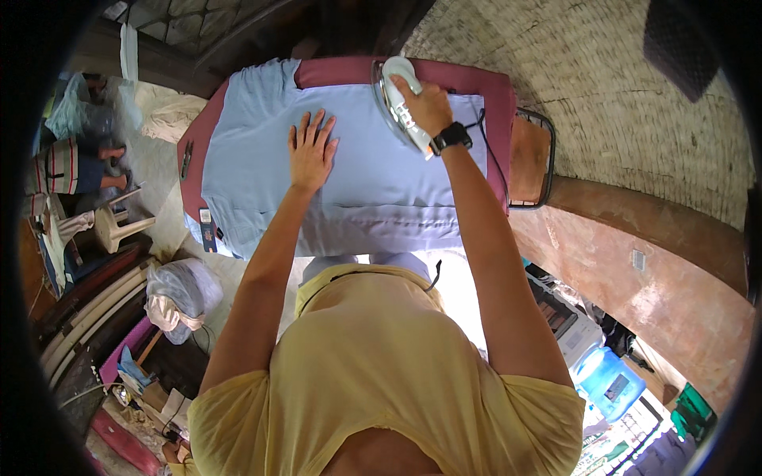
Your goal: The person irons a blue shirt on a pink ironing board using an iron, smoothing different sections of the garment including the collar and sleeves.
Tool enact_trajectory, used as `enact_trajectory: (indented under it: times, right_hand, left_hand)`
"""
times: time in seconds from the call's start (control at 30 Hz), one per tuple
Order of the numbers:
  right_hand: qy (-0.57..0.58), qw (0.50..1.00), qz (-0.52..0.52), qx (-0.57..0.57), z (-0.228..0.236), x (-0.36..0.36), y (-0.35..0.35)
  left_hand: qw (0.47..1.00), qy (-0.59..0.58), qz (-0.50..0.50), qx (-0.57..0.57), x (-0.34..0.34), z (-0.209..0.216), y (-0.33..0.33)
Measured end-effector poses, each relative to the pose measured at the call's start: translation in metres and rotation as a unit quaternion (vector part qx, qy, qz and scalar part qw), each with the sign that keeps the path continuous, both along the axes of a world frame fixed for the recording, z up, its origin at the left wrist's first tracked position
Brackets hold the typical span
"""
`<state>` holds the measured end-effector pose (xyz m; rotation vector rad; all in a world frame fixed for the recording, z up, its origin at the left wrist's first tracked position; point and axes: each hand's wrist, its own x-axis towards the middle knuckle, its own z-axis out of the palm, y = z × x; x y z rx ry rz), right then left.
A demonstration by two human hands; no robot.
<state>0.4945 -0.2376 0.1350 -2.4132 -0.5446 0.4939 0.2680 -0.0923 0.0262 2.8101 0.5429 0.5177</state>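
A light blue shirt (373,178) is spread over a maroon-covered ironing board (337,74), its lower edge hanging over the side near me. My left hand (312,152) lies flat on the cloth with its fingers spread. Farther off and to the right, my right hand (429,109) is wrapped round the handle of a white iron (403,113). The iron's clear-edged soleplate rests on or just over the shirt; I cannot tell which. A dark watch sits on my right wrist. The black cord (496,155) runs down the board's right end.
A metal rack end (548,163) sticks out right of the board, beside a woven wall. At left are a small stool (115,226), a filled plastic bag (184,292) and another person's legs (111,166). A blue water jug (609,382) stands at lower right.
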Motion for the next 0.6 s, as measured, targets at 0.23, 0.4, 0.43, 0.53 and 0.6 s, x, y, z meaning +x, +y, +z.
enact_trajectory:
  times: [0.23,0.4,0.43,0.53,0.6]
  right_hand:
    - [0.011,0.999,0.024,0.023,0.001,-0.027,-0.007]
    - [0.019,0.998,0.058,0.010,0.015,-0.018,0.001]
    - [0.032,0.996,0.077,0.026,0.017,-0.023,-0.015]
    - [-0.052,0.998,0.033,0.022,0.011,-0.042,-0.079]
    - [-0.148,0.988,-0.016,-0.044,-0.008,-0.038,-0.129]
  left_hand:
    - [1.000,0.004,0.009,-0.003,-0.007,0.001,0.000]
    - [1.000,0.001,0.002,-0.006,0.000,-0.002,0.001]
    - [1.000,0.006,0.004,-0.003,-0.001,-0.002,0.000]
    - [1.000,0.011,0.012,0.002,-0.005,-0.002,0.001]
    - [1.000,0.010,0.011,0.004,-0.004,-0.002,-0.001]
